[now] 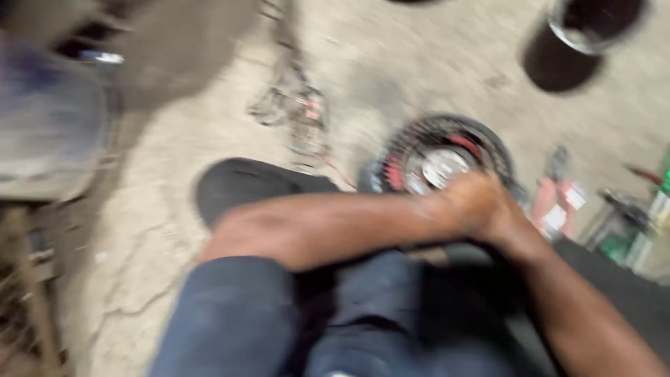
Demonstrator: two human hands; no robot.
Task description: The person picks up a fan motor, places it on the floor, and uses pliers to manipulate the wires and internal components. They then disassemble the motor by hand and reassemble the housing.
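The view is heavily blurred. A round black part with red marks and a shiny metal centre lies on the concrete floor in front of my knees. My left hand reaches across from the left to its near rim. My right hand comes up from the lower right and meets the left hand at the same spot. The two hands overlap, and the blur hides the fingers and what they hold.
A tangle of wires lies on the floor beyond my knee. Red-handled tools and a green object sit at the right. A round metal container stands top right, and a large grey-blue object at the left.
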